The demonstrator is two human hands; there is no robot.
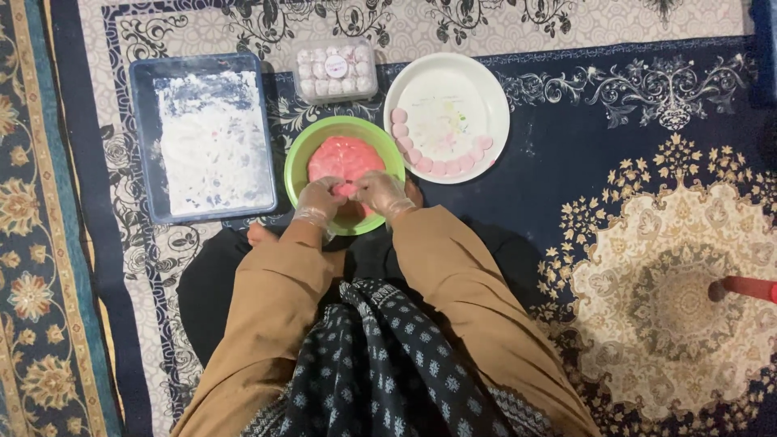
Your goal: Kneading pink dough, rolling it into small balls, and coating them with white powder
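Both arms in tan sleeves reach forward and angle inward, so that the left hand (318,200) and the right hand (380,193), each in a thin clear glove, meet close together with fingers curled and fingertips pinched toward each other.

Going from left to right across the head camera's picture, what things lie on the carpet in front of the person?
Floured blue tray → green bowl of pink dough → white plate with pink balls along its rim → red object at the right edge.
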